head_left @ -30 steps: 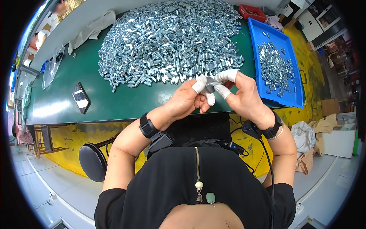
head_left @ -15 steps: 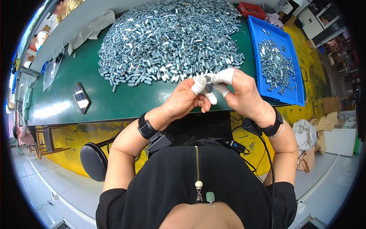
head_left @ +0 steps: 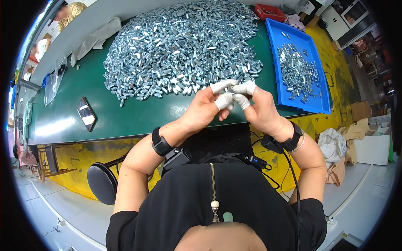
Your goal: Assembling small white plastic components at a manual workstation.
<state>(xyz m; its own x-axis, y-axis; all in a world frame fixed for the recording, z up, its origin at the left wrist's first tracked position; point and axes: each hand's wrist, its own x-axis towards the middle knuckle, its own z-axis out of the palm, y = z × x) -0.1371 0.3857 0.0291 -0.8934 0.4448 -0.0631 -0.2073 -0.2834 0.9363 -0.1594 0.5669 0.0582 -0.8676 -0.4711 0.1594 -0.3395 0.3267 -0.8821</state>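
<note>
Both my hands meet above the near edge of the green table, white coverings on their thumbs and fingertips. Between the fingertips is a small silvery metal hex piece [head_left: 229, 88], like a long coupling nut, mostly hidden by the fingers. My left hand [head_left: 204, 107] pinches it from the left, its other fingers curled below. From the right, my right hand [head_left: 263, 108] pinches the same piece with thumb and finger. Just beyond the hands spreads a large heap of similar hex pieces [head_left: 180, 50]. A shallow blue tray [head_left: 286, 102] with a smaller batch stands on the right.
On the green table [head_left: 138, 113] a dark phone-like slab [head_left: 86, 113] lies left, near a clear plastic bag [head_left: 54, 85] and a pale cloth [head_left: 94, 39]. A red bin [head_left: 274, 12] stands at the far right. A black stool [head_left: 102, 182] is below left. Another person [head_left: 71, 14] appears far left.
My fingers have shifted their hold, and the metal piece now stands more upright between the fingertips. The whole view has moved slightly. Heap and tray look the same.
</note>
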